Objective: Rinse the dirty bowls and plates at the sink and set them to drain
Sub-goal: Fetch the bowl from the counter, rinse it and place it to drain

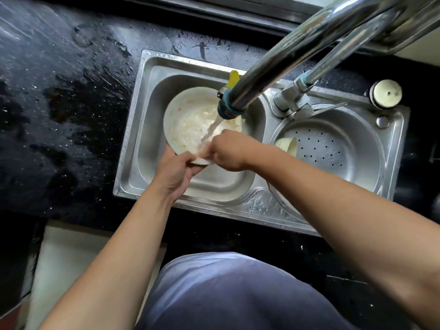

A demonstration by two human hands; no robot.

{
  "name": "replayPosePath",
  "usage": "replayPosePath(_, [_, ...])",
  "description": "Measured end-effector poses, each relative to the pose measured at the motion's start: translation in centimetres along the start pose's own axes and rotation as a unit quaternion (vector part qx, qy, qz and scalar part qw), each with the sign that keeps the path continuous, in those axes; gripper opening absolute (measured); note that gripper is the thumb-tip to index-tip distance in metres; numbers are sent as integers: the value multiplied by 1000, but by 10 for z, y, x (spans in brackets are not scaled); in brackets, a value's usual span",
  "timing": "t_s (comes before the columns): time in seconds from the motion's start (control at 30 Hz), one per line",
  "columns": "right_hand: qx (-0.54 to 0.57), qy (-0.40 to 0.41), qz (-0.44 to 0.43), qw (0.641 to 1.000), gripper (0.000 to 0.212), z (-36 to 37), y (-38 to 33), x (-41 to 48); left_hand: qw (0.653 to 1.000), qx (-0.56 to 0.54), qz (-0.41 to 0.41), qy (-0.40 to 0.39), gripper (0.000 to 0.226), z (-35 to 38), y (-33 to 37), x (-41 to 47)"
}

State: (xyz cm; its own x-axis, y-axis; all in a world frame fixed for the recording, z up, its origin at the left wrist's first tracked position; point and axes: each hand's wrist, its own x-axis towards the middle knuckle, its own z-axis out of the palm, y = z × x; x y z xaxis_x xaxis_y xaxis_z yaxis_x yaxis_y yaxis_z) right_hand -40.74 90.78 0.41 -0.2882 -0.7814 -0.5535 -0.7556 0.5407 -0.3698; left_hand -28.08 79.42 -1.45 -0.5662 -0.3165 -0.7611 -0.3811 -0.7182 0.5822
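Observation:
A white bowl [190, 120] smeared with food residue is tilted over the left basin of the steel sink [142, 129]. Water [210, 131] streams from the faucet spout [228, 108] into it. My left hand [177, 173] grips the bowl's near rim from below. On the same near rim, at the right, my right hand [229, 151] has its fingers closed and pressed inside the bowl under the water. Whether a second small white dish lies between my hands, I cannot tell. A cream cup [288, 145] lies on its side in the perforated round drain basin [333, 148].
The chrome faucet pipe [304, 44] crosses overhead from the upper right. Wet black countertop [59, 103] surrounds the sink. A round white knob [387, 94] sits at the sink's far right corner. My body in a blue-grey garment is at the bottom.

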Motion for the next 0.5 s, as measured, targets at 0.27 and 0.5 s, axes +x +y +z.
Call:
replayPosePath(0.27, [75,19,-31,996,32,8,-22,10,998,57,23,-2,71,8,-8,-7])
replayPosePath(0.5, [90,-10,94,991,39,9,-10,12,989,139,41,27,73,2,-12,-17])
